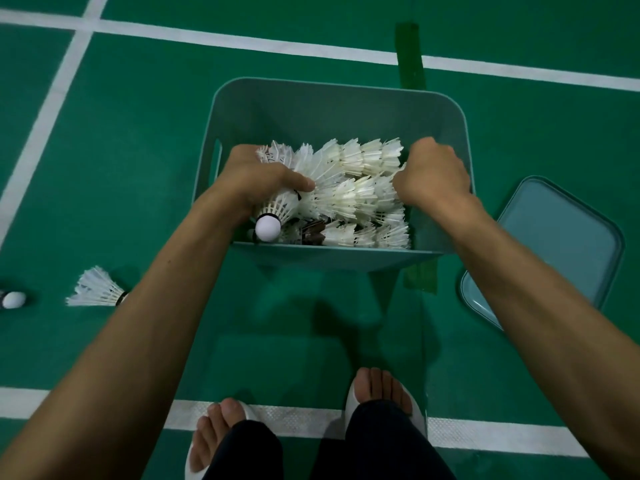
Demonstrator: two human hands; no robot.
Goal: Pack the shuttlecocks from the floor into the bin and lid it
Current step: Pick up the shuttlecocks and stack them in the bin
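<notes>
Lying outside the bin (311,95) are the lid (561,244) and a loose shuttlecock (97,289); stacked shuttlecocks (349,195) are gripped by the left hand (256,174); the hold of the curled right hand (433,174) cannot be told.

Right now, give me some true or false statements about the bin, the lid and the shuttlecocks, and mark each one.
1. The lid lies on the floor to the right of the bin. True.
2. The bin is empty. False: it holds rows of stacked shuttlecocks.
3. Both hands reach inside the bin, the left hand and the right hand at opposite ends of a row. True.
4. Every shuttlecock is off the floor. False: a loose shuttlecock lies on the floor left of the bin, and another white cork shows at the left edge of the picture.
</notes>
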